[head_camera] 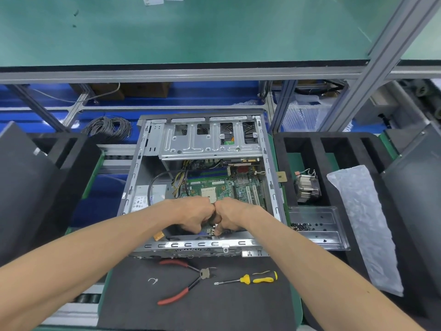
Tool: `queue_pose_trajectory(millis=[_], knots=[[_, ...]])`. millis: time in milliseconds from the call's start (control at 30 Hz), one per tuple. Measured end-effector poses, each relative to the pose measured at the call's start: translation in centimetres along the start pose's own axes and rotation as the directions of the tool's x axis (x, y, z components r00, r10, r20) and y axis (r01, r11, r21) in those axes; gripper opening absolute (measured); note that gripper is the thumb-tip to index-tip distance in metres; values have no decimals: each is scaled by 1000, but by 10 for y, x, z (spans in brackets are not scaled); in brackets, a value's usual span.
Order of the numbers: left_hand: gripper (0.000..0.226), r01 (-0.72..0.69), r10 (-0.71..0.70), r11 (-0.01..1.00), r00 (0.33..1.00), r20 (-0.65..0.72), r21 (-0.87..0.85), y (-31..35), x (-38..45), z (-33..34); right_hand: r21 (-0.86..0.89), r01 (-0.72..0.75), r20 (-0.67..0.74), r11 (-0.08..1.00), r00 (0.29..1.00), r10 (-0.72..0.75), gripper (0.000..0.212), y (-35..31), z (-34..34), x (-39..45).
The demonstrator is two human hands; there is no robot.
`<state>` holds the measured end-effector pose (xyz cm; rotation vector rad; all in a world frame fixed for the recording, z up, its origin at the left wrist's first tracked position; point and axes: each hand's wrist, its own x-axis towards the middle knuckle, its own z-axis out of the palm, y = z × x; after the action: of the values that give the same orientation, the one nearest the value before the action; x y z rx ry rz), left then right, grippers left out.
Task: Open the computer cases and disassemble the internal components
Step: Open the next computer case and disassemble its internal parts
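Head view: computer case (202, 182) lying open on bench (191, 306), side panel off. Left hand (194, 215) and right hand (230, 217) meeting knuckle to knuckle over near edge of motherboard (214, 187), fingers curling onto small part there; part itself hidden. Heatsink (306, 188) already sitting out in foam tray (353, 149) at right, CPU socket bare. Motherboard, cables, drive cage (210, 139) remaining inside. Pliers (186, 280) and screwdriver (253, 279) lying unused.

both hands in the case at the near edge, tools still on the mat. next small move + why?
Probably keep both hands on the part and ease it up off the motherboard. The left hand and right hand are curled together over something small by the near wall of the case; what it is stays hidden. The screwdriver and pliers lie unused.
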<state>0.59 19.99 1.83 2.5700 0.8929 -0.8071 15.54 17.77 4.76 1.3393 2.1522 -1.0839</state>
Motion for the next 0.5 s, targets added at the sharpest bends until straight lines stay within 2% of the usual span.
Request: queue_pose_trajectory(millis=[100, 167, 300, 400, 500], knots=[[29, 68, -69, 997, 997, 15, 45, -2, -3, -4, 5, -1, 12, 1000, 1000, 1, 23, 2, 0, 1], [26, 99, -107, 989, 992, 72, 108, 0, -4, -7, -15, -18, 24, 1000, 1000, 18, 34, 3, 1, 1], [9, 12, -78, 964, 968, 237, 266, 16, 4, -16, 25, -21, 2, 999, 1000, 21, 26, 5, 3, 2], [23, -48, -53, 952, 946, 319, 301, 20, 11, -18, 43, -18, -29, 999, 999, 19, 29, 9, 6, 6], [35, -83, 0, 968, 943, 333, 236, 19, 13, -15, 33, -15, -41, 999, 999, 17, 30, 11, 9, 11]])
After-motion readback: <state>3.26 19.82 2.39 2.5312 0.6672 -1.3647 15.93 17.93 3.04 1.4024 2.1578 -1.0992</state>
